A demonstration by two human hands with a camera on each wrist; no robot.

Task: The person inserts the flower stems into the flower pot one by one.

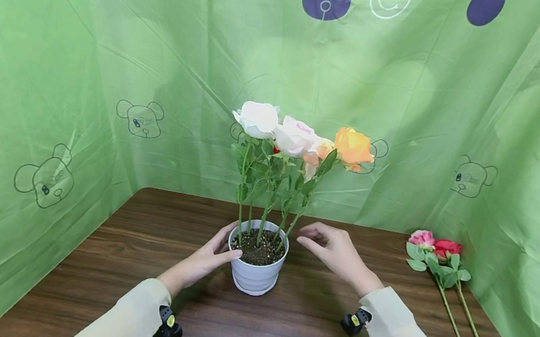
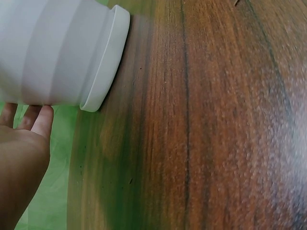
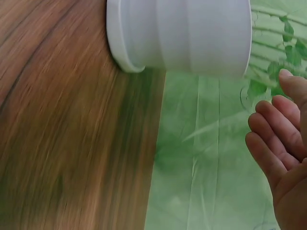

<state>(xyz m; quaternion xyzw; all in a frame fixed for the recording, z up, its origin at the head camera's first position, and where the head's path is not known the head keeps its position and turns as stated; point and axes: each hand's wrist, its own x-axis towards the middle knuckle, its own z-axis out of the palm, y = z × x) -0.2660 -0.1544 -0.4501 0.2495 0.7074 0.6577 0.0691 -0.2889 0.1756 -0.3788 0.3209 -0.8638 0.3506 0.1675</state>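
Note:
A white flower pot (image 1: 256, 277) filled with dark soil (image 1: 260, 251) stands upright on the table. Artificial roses rise from it: a white rose (image 1: 257, 119), a pale pink rose (image 1: 296, 137), a peach rose (image 1: 322, 148) and an orange rose (image 1: 353, 146); a bit of red shows behind them. My left hand (image 1: 209, 254) holds the pot's left side, thumb at the front rim, fingertips against the wall in the left wrist view. My right hand (image 1: 333, 249) hovers right of the pot, apart from it, fingers loosely bent and holding nothing.
A pink rose (image 1: 422, 238) and a red rose (image 1: 446, 247) lie on the right of the brown wooden table (image 1: 139, 242), stems toward the front. Green printed cloth (image 1: 201, 70) encloses the back and both sides.

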